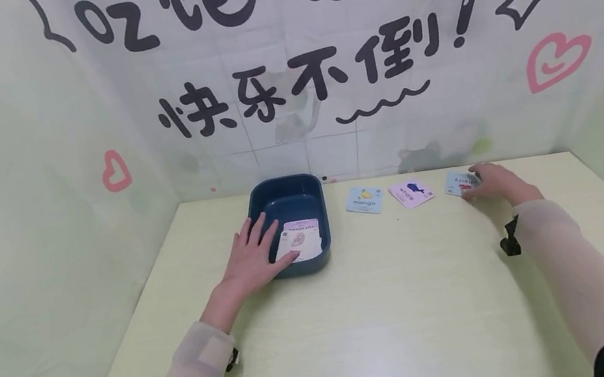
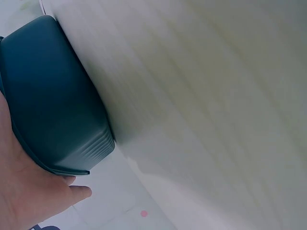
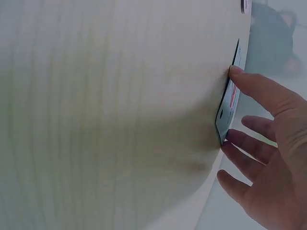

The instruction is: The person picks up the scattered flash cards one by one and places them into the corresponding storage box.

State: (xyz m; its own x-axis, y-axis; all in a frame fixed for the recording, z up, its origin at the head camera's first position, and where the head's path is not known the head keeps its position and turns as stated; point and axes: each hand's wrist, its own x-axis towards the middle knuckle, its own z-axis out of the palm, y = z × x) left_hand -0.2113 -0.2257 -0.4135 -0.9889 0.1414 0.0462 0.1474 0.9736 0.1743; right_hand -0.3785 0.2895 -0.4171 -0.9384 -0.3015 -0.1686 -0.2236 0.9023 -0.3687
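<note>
My right hand (image 1: 493, 181) is at a light-blue card (image 1: 457, 182) marked "cherry" near the table's back edge. In the right wrist view, the thumb touches one edge of the cherry card (image 3: 229, 103) and fingertips meet another edge. My left hand (image 1: 253, 255) lies spread over the left side of a dark-blue bin (image 1: 322, 211), its thumb reaching over the near end. Inside the bin are a white card (image 1: 301, 241) with an ear-like drawing and a pink card (image 1: 300, 224) behind it. Left of the cherry card lie a pink "whale" card (image 1: 411, 193) and a blue "mango" card (image 1: 364, 200).
A pale wooden table (image 1: 382, 321) carries everything. Behind it hangs a white printed cloth (image 1: 318, 140) with large black characters, and light walls stand at both sides. The cards lie in a row close to the back edge.
</note>
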